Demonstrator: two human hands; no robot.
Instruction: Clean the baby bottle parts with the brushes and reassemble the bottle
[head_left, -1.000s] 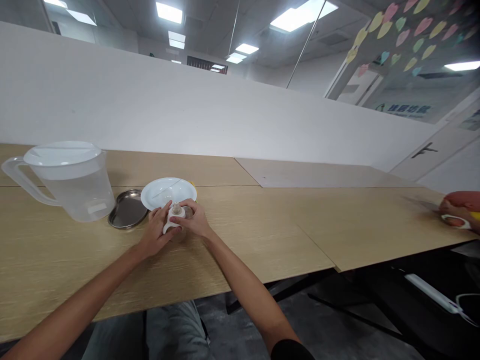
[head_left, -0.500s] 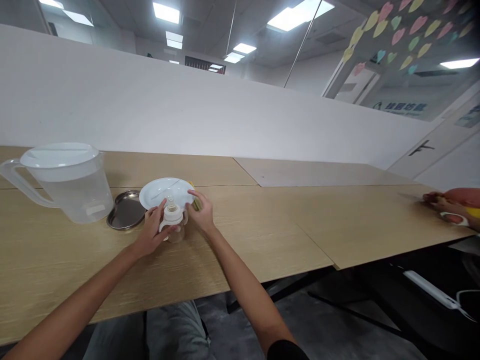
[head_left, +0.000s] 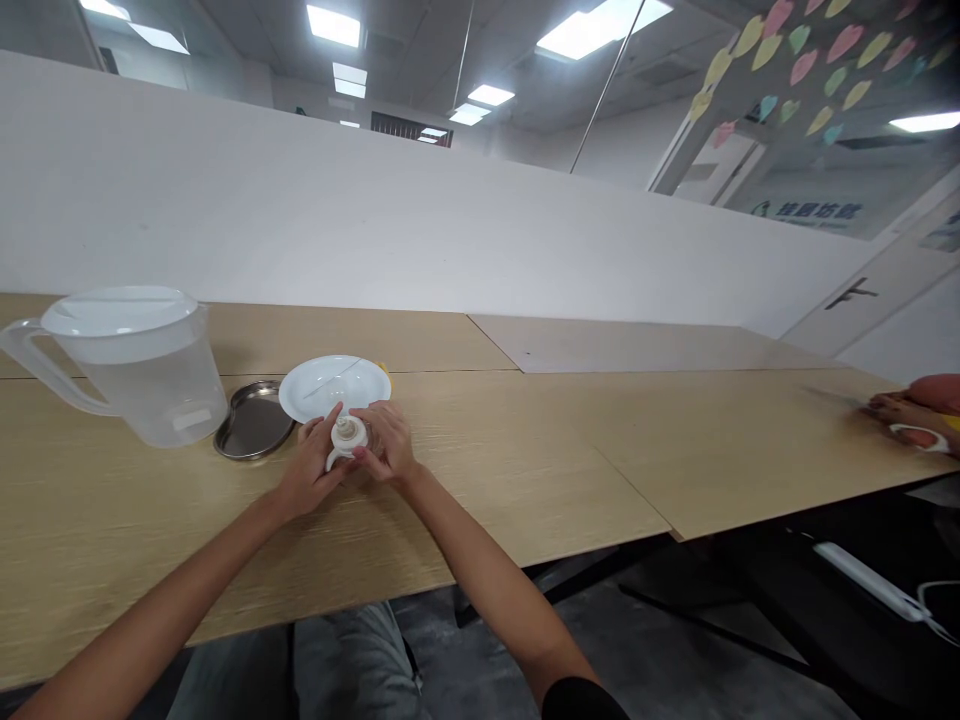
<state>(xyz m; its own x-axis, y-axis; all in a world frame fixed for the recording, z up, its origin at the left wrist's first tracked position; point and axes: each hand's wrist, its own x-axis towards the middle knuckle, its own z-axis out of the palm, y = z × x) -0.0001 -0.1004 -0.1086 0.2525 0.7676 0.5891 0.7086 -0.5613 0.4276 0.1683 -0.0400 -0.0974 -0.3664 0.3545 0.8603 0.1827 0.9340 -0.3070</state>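
Between my two hands is a baby bottle (head_left: 349, 433) with a white collar, a clear teat on top and a white side handle showing at its left. My left hand (head_left: 311, 465) is closed around the bottle's left side. From the right, my right hand (head_left: 386, 445) wraps the bottle, its thumb below the collar. The bottle's lower body is mostly hidden by my fingers. Just behind it lies a white plate (head_left: 300, 385) with something clear on it. A bit of a yellow thing (head_left: 385, 368) shows past the plate's right rim.
A steel kidney-shaped tray (head_left: 255, 422) lies left of the plate. Farther left stands a lidded clear pitcher (head_left: 150, 385). At the table's far right another person's hand (head_left: 896, 408) is near a white and red object (head_left: 919, 437). The table's front edge runs above my legs.
My right hand has moved from the plate's right rim onto the bottle. The bottle's top now tips more toward me. The person's hand at far right has shifted slightly right.
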